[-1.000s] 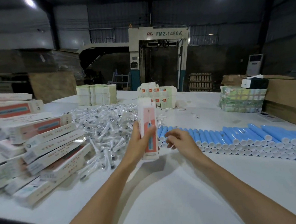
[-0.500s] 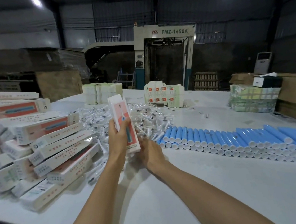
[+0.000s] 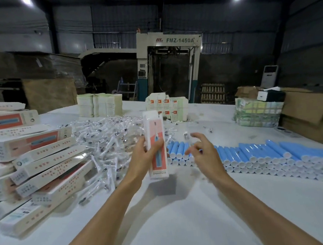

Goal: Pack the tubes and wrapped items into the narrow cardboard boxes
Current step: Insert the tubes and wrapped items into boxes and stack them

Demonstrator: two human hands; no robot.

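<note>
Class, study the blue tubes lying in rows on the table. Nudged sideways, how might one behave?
The blue tubes are round and lie on their sides, so one would probably roll. Packed side by side, neighbours would likely shift too. Straight, uniform shapes suggest stiffness.

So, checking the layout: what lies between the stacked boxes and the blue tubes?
Head view: the heap of wrapped items, and the left hand holding a narrow box.
</note>
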